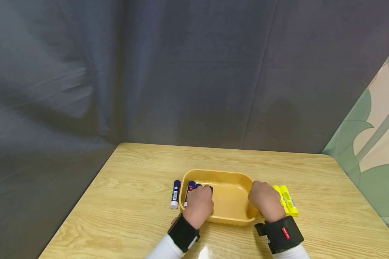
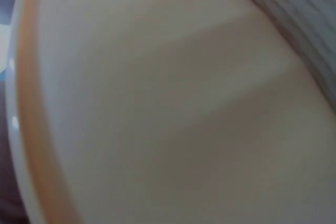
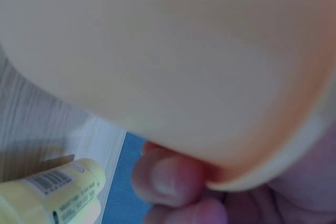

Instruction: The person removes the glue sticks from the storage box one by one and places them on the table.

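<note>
A yellow plastic tray sits on the table with several dark-blue-capped glue sticks standing or lying at its left end. My left hand reaches over the tray's near left side, its fingers curled down at a glue stick whose body is mostly hidden behind the hand. My right hand grips the tray's right rim. In the right wrist view, its fingers bend against the tray's outer wall. The left wrist view is filled by the tray's outer wall, and the left fingers are mostly out of sight there.
Another glue stick with a blue cap and white end lies left of the tray. Yellow tubes lie side by side to the right, near the right hand. The wooden table backs onto a dark grey curtain.
</note>
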Demonstrator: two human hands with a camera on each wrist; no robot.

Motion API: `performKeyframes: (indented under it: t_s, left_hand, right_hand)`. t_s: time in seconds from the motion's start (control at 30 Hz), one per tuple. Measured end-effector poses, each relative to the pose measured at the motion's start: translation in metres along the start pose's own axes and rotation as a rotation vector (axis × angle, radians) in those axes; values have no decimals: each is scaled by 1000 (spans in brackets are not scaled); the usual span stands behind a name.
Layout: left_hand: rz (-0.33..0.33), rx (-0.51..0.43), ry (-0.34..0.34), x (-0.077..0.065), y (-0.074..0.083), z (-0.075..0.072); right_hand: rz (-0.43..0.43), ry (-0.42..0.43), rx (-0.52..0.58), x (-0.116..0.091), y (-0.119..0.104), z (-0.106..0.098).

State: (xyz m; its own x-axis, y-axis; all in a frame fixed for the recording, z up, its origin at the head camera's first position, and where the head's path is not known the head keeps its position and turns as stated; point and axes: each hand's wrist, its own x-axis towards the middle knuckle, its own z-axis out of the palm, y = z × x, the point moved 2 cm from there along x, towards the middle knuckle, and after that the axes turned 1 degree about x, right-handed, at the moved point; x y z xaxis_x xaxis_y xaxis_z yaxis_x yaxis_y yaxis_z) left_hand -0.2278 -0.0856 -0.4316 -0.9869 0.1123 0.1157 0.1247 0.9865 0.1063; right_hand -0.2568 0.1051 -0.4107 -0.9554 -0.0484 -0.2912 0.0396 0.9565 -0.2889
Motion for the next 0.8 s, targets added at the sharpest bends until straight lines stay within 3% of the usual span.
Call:
performKeyframes:
  t_s: [0.23,0.43,0.8]
  left_hand:
    - [40,57,-72,11,5,4]
    - [17,56,-123,20,8,8]
    - [-48,29,-99,27,10,16]
  right_hand:
    - [-3,4,6,-2,0,-2]
    - [5,4,12,-2,1,-1]
    - [-10,2,-2,-1,1,0]
